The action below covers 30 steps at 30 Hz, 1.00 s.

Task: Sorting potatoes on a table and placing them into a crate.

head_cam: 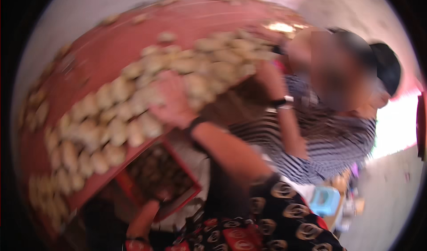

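My right hand (171,99) reaches over a red table (110,44) and rests on or just above one of the pale oblong pieces, maybe dough or bread, packed there in rows (118,129). Blur hides whether its fingers grip one. Below the table edge, my left hand (160,197) is at a red open box (181,201) filled with small brownish, rounded pieces. Its fingers are blurred among them, so a hold cannot be made out.
At the right a person in a striped top (320,144) reaches to the same rows with a hand (267,70). Another person's dark cap (385,67) shows behind. A light-blue plastic container (325,201) stands lower right. More pale pieces (38,109) lie along the table's far left.
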{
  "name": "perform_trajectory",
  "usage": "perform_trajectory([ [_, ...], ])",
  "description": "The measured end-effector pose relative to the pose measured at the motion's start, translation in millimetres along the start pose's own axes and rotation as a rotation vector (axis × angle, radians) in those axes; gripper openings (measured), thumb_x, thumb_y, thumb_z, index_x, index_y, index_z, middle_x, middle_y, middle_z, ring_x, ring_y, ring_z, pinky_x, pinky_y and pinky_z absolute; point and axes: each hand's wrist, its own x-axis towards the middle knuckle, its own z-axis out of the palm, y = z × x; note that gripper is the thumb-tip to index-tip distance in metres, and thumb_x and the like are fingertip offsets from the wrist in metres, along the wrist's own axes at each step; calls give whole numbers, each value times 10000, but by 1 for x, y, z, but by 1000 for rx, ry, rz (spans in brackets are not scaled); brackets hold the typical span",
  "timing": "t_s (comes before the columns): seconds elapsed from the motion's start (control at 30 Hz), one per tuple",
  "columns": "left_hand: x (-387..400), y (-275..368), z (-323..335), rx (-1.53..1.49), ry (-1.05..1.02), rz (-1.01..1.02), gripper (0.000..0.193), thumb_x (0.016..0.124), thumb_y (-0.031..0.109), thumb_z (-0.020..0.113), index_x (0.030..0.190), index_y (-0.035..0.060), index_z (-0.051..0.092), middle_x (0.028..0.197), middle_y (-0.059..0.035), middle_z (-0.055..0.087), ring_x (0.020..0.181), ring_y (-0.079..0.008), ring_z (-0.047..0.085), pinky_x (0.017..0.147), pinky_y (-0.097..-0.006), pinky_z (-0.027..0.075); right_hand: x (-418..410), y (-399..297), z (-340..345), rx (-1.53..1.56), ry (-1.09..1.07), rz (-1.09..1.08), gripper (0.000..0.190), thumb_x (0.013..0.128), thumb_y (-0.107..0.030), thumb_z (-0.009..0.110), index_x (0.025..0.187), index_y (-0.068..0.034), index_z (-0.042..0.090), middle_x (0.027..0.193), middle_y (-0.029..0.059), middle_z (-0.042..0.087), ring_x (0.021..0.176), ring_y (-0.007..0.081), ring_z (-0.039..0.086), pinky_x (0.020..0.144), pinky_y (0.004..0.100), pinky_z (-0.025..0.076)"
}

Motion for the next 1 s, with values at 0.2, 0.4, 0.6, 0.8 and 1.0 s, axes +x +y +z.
perform_trajectory([
  [0.2,-49,78,-90,-318,329,304,457,700,191,627,1114,63,477,1015,-157,570,914,-332,583,782,-392,465,4,-5,-1,-205,-10,-74,566,707,-324,701,1149,-22,517,1305,218,407,1246,417,329,1038,524,224],
  [0.4,-150,154,-209,-587,546,423,430,760,145,658,1142,77,474,1039,-141,553,929,-298,583,814,-373,469,3,-9,-4,-259,-23,-53,569,735,-342,676,1167,-7,517,1321,223,400,1256,398,322,1047,515,210],
  [0.6,-162,171,-307,-212,1372,317,506,748,56,690,1214,39,494,1111,-112,549,1033,-224,555,887,-327,454,4,-9,-4,-226,-42,-9,594,735,-353,682,1177,9,521,1328,222,391,1277,384,303,1061,507,205],
  [0.8,-119,155,-365,77,1431,128,605,744,126,700,1290,86,442,1274,-174,472,1184,-347,462,966,-462,384,3,-9,-6,-207,-30,-16,575,738,-353,680,1158,12,534,1324,222,398,1283,388,303,1063,517,203],
  [1.0,-97,108,-368,351,1271,58,552,857,220,568,1358,79,383,1404,-206,366,1306,-372,336,1035,-521,287,3,-6,-2,-193,-7,3,584,720,-373,678,1146,2,540,1320,228,411,1274,404,325,1065,533,207],
])
